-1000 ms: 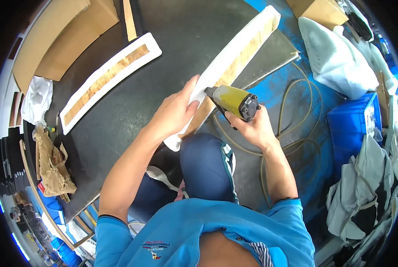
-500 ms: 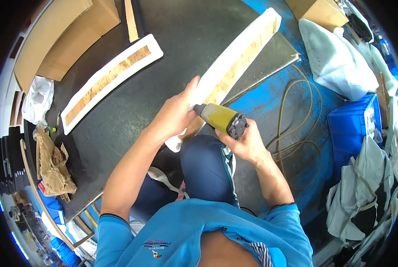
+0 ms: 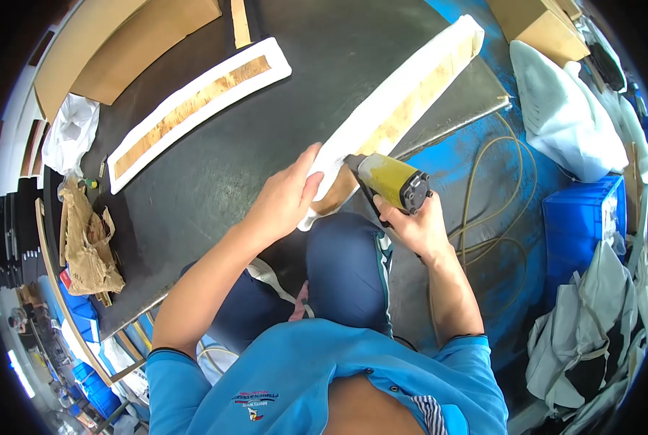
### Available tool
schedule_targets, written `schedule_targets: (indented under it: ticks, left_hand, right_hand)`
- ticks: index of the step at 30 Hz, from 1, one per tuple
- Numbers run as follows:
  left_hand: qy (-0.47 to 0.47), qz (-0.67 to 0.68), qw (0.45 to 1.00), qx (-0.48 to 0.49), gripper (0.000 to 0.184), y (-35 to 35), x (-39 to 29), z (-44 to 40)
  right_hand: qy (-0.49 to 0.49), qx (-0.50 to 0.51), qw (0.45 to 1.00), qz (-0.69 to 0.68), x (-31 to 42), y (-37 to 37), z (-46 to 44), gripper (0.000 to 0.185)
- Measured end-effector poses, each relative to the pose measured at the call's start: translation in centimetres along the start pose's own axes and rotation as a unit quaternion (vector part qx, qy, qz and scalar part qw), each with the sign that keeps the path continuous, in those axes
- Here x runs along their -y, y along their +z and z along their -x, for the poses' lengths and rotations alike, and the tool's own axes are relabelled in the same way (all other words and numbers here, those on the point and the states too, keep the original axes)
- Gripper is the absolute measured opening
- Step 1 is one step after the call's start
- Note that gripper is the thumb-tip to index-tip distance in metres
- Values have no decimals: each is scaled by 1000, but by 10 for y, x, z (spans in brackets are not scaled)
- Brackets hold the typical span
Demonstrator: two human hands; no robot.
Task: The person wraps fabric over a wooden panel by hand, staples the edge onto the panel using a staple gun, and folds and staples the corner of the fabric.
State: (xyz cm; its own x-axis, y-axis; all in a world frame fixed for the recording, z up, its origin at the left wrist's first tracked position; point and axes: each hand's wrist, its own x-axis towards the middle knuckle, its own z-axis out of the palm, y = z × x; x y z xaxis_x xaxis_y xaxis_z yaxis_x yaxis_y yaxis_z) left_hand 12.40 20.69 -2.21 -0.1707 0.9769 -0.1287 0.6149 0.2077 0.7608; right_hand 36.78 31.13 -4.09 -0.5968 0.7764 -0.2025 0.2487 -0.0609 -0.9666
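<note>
My left hand (image 3: 286, 194) grips the near edge of a long wooden slat (image 3: 411, 101) wrapped in white padding, its bare wood strip facing up. The slat slants away to the upper right, its near end by my knee. In my right hand (image 3: 419, 226) is a yellow air staple gun (image 3: 389, 180) with a dark end cap. The gun's nose is at the slat's padding edge, close to my left fingers; whether it touches cannot be made out. A second padded slat (image 3: 200, 105), curved, lies on the dark table at the left.
A dark worktable (image 3: 215, 174) spreads before me. Cardboard (image 3: 142, 51) stands at its far left, near crumpled brown paper (image 3: 88, 246). Coiled hose (image 3: 476, 196) lies to the right. Beyond it are a blue bin (image 3: 574, 225), a white bag (image 3: 563, 116) and grey fabric (image 3: 574, 333).
The staple gun's nose has moved away from my left fingers toward the slat's wood. My left hand has shifted its hold at the padding edge. The whole view has shifted slightly.
</note>
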Motion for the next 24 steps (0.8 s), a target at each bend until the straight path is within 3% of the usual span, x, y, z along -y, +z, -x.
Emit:
schedule_targets:
  ticks: [3, 6, 8, 12, 18, 21, 23, 24]
  left_hand:
    - [-10, -24, 1000, -18, 52, 4, 0, 1]
    - [7, -12, 1000, -23, 54, 6, -2, 2]
    - [14, -22, 999, -28, 59, 7, -1, 1]
    - [20, -17, 999, -33, 65, 6, 6, -1]
    - [69, -22, 997, 8, 77, -1, 5, 3]
    - [74, 12, 996, 44, 74, -9, 15, 2]
    - [4, 248, 959, 139, 66, -17, 38, 7]
    - [2, 246, 959, 140, 66, -20, 32, 11]
  right_hand:
    - [12, 10, 998, 57, 11, -2, 4, 30]
    - [-4, 45, 999, -9, 25, 0, 13, 33]
    - [-10, 54, 996, 67, 28, 8, 15, 39]
    - [-55, 41, 995, 79, 19, 16, 15, 47]
    - [-64, 65, 992, 86, 16, 17, 19, 49]
    - [-71, 65, 990, 99, 17, 18, 22, 49]
    - [-56, 69, 992, 91, 19, 18, 23, 49]
    - [-46, 65, 994, 77, 20, 18, 22, 48]
